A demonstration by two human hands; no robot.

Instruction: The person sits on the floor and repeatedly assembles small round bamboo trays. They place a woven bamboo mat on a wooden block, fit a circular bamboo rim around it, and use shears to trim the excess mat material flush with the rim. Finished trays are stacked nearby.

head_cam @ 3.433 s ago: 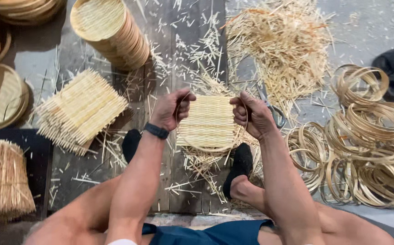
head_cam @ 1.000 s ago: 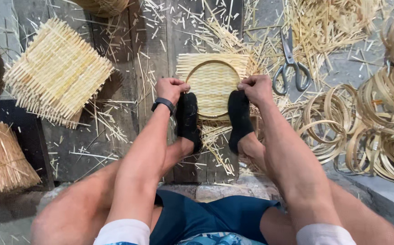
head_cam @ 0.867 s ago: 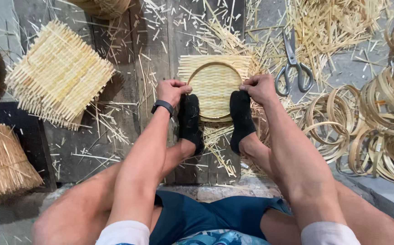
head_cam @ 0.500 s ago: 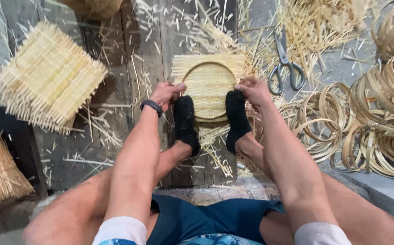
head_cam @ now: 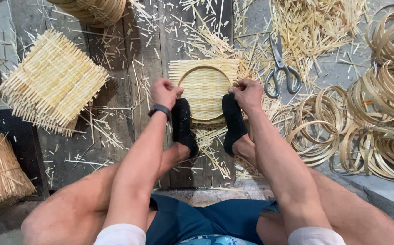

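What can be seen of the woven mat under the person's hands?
The woven mat is a pale square of thin bamboo-like strips, lying flat on the dark wooden boards. A round hoop sits on it. The left hand and right hand grip its sides; both black-socked feet press its near edge.

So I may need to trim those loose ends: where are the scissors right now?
In the head view the scissors lie on the floor to the upper right, just beyond the right hand, between the woven bamboo mat and the pile of bamboo rings.
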